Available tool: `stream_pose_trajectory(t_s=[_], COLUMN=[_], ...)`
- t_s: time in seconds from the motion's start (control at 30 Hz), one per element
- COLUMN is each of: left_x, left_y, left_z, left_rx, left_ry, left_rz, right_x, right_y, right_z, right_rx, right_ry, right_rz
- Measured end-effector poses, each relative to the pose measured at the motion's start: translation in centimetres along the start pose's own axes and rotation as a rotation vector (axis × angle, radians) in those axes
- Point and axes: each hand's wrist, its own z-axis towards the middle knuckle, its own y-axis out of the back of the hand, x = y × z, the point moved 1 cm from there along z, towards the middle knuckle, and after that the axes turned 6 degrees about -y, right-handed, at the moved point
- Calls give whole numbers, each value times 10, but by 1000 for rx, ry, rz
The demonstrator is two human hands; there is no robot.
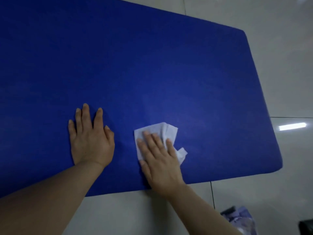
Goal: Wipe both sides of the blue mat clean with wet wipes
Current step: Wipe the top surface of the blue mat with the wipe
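Observation:
A large blue mat (128,68) lies flat on a pale tiled floor and fills most of the view. My left hand (90,134) rests flat on the mat near its front edge, fingers straight and spread. To its right, my right hand (158,156) presses a crumpled white wet wipe (165,131) onto the mat with straight fingers. The wipe sticks out beyond the fingertips and at the right side of the hand. A faint damp sheen shows on the mat above the wipe.
Glossy light floor tiles (279,82) surround the mat on the right and in front. A pale purple packet (240,219) lies on the floor at the lower right, beside a dark object (306,226) at the frame's corner.

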Motion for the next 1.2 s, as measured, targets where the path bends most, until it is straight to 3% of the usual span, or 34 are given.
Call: stream_pose_trajectory(t_s=[0.13,0.2,0.27,0.37,0.43,0.47,0.53,0.6,0.7,0.77,0.93,1.0,1.13,1.2], left_x=[0,0,0,0,0,0,1,1,1,2,1,1,1,0], left_y=[0,-1,-1,1,1,1,1,0,-1,-1,1,1,0,0], left_z=[1,1,2,1,1,1,1,1,1,1,1,1,1,1], left_rx=[-10,-11,-14,-9,-10,-9,-10,-9,-12,-10,-11,-9,-11,-6], left_ry=[3,0,-3,-1,-4,-7,-12,-13,-16,-14,-11,-9,-8,-9], left_rz=[-2,-4,-6,-12,-14,-14,-12,-12,-18,-16,-25,-26,-21,-25], right_x=[-79,-114,-111,-50,-26,-32,-71,-120,-146,-121,-57,-86,-129,-97], right_y=[2,7,7,1,-6,-7,-5,-2,5,6,-5,2,10,9], right_z=[-8,-12,-12,-13,-24,-30,-40,-47,-45,-36,-38,-31,-2,9], right_rx=[-38,53,67,-71,-27,0,-14,-57,57,37,16,-17,55,-49], right_ry=[-328,-592,-740,-459,-159,-120,-248,-503,-820,-813,-194,-282,-859,-782], right_rz=[-22,40,42,16,6,19,57,61,137,102,15,17,113,63])
